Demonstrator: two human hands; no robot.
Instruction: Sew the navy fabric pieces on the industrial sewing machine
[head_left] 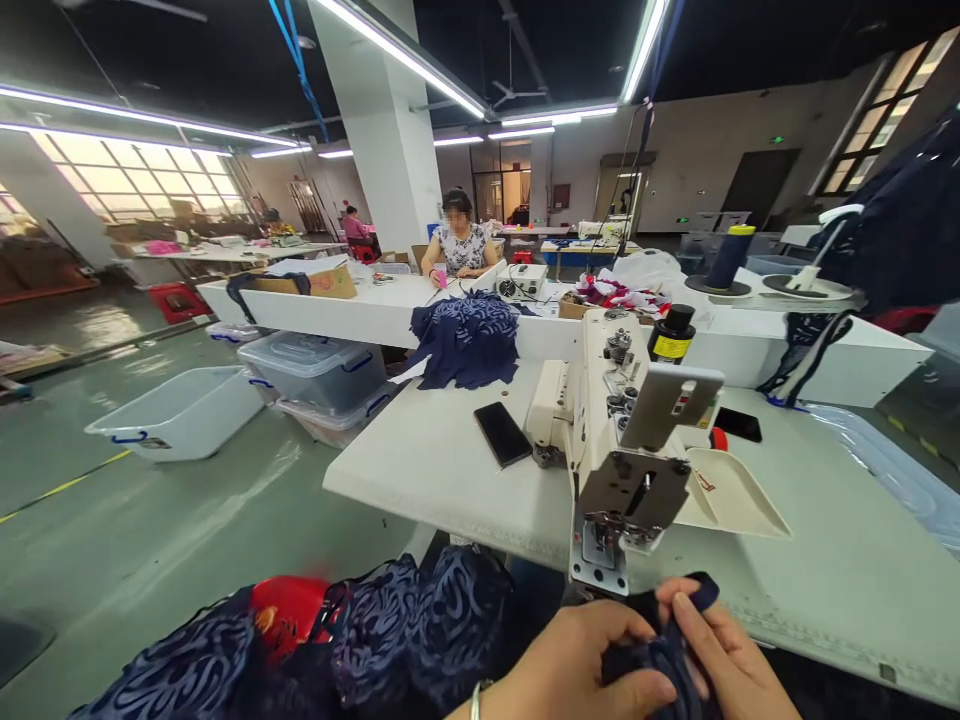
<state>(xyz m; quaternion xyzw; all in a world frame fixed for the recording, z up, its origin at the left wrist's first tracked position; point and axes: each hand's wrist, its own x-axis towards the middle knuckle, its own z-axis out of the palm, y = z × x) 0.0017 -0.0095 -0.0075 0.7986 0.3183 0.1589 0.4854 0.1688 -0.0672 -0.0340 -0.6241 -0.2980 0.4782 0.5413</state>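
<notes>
Close to the front edge of the table, my left hand point(581, 655) pinches a dark navy garment piece point(660, 665), its thumb and fingers closed on the cloth. My right hand point(720, 650) grips the same piece, with a narrow navy strap end point(703, 592) sticking out above the fingers. Just beyond my hands stands a white industrial sewing machine point(611, 400), its needle area point(604, 540) apart from the cloth. Patterned navy bra pieces point(420, 620) lie piled at the lower left, beside a red item point(292, 615). How far the cloth extends below my hands is hidden.
A black phone point(502, 434) lies left of the machine, and a cream tray point(731, 490) sits to its right. Navy cloth pieces point(472, 335) hang over the table's back ledge. Plastic bins point(180, 410) stand on the floor at left. Another person point(461, 240) sits beyond.
</notes>
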